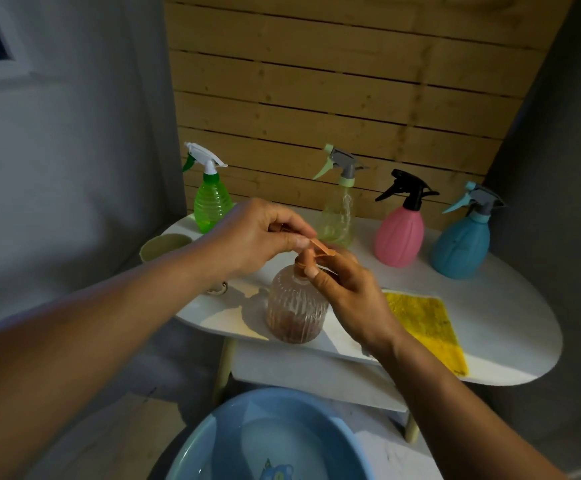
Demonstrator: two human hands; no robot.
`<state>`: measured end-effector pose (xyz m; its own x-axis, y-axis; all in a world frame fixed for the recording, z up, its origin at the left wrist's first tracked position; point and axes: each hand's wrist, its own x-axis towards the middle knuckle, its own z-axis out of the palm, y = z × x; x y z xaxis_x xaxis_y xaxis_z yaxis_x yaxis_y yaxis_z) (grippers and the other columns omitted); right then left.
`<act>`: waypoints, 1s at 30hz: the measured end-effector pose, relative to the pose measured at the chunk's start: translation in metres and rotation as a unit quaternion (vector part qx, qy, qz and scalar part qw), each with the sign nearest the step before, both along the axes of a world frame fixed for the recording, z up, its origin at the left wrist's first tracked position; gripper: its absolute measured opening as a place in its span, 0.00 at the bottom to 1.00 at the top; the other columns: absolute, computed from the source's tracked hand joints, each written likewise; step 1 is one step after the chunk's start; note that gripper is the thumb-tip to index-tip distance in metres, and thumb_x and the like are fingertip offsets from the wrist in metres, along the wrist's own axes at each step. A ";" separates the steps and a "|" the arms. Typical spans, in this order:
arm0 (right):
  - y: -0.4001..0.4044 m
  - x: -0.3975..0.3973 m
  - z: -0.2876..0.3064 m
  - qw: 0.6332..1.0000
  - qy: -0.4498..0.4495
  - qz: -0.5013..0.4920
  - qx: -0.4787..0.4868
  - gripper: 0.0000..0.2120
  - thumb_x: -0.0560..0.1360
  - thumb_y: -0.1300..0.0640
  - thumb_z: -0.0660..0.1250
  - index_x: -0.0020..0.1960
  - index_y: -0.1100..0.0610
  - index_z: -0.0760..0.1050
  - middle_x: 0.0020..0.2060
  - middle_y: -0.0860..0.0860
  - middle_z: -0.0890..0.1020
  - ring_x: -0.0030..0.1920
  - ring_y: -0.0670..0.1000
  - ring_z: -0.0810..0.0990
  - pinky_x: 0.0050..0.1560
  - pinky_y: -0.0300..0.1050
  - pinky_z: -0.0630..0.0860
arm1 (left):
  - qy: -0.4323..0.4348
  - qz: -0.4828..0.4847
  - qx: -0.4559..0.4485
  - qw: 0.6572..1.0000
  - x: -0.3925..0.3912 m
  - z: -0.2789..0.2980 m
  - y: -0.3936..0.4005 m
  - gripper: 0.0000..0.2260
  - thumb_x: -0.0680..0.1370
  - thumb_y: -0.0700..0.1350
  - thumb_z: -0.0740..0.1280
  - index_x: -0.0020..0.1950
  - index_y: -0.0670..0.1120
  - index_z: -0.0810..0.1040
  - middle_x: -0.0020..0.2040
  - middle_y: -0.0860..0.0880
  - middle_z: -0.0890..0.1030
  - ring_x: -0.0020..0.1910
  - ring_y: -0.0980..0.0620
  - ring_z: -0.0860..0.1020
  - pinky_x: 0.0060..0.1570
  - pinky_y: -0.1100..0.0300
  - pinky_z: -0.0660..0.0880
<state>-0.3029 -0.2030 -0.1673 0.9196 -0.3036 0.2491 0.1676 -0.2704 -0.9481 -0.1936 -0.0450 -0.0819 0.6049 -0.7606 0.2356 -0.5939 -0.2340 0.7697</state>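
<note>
A ribbed, clear brownish spray bottle [296,306] stands near the front edge of the white table [511,323]. Its orange spray head [320,250] sits on the neck. My left hand [258,233] pinches the top of that head from the left, thumb and fingers curled over it. My right hand [348,289] grips the head and collar from the right side, its fingers wrapped round the neck. Most of the spray head is hidden by both hands.
Along the back stand a green spray bottle [211,202], a pale yellow-green one [339,216], a pink one [400,233] and a blue one [460,244]. A cream cup [164,247] sits at left, a yellow cloth [424,323] at right. A blue basin [275,441] lies below.
</note>
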 end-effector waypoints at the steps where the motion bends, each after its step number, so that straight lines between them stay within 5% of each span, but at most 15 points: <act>1: 0.000 -0.001 0.000 1.000 0.004 0.000 -0.015 0.16 0.80 0.50 0.70 0.65 0.54 0.81 0.67 0.51 0.74 0.63 0.47 0.81 0.65 0.48 0.78 | -0.001 -0.002 0.007 1.000 0.001 0.001 -0.001 0.07 0.79 0.40 0.73 0.56 0.45 0.86 0.26 0.65 0.78 0.28 0.69 0.76 0.31 0.76 0.68; 5: 0.006 -0.003 -0.001 0.996 0.005 -0.013 -0.085 0.12 0.82 0.52 0.66 0.60 0.56 0.82 0.59 0.48 0.77 0.59 0.42 0.79 0.58 0.32 0.75 | -0.005 -0.014 0.013 1.000 -0.001 0.002 0.001 0.07 0.79 0.39 0.72 0.56 0.46 0.85 0.27 0.66 0.78 0.29 0.70 0.76 0.32 0.77 0.68; 10: 0.011 -0.001 -0.007 0.995 -0.007 -0.044 -0.086 0.11 0.81 0.50 0.67 0.62 0.50 0.79 0.56 0.47 0.79 0.59 0.45 0.79 0.60 0.44 0.77 | -0.015 -0.015 0.015 1.000 -0.003 0.004 0.002 0.07 0.79 0.40 0.72 0.56 0.46 0.86 0.28 0.67 0.78 0.30 0.70 0.77 0.34 0.77 0.69; 21: 0.028 0.004 -0.008 0.993 -0.022 -0.114 -0.008 0.16 0.74 0.52 0.76 0.57 0.51 0.74 0.49 0.42 0.82 0.50 0.35 0.80 0.47 0.29 0.75 | -0.003 -0.018 -0.019 1.000 -0.004 -0.002 0.005 0.08 0.78 0.38 0.73 0.57 0.43 0.86 0.29 0.65 0.79 0.30 0.70 0.77 0.34 0.78 0.68; 25: 0.021 0.003 -0.008 0.994 -0.021 -0.068 -0.087 0.10 0.81 0.52 0.67 0.62 0.48 0.78 0.56 0.43 0.78 0.58 0.40 0.77 0.54 0.30 0.72 | -0.011 -0.024 -0.026 0.999 -0.005 -0.003 0.005 0.08 0.78 0.37 0.73 0.56 0.43 0.87 0.38 0.59 0.83 0.31 0.70 0.77 0.34 0.78 0.69; 30: 0.019 0.009 -0.005 0.995 -0.007 -0.099 -0.004 0.14 0.73 0.50 0.77 0.55 0.51 0.79 0.50 0.49 0.83 0.49 0.42 0.82 0.47 0.34 0.76 | -0.020 -0.021 -0.031 0.999 -0.004 -0.006 0.006 0.08 0.78 0.38 0.73 0.57 0.45 0.86 0.44 0.57 0.85 0.35 0.70 0.78 0.37 0.77 0.71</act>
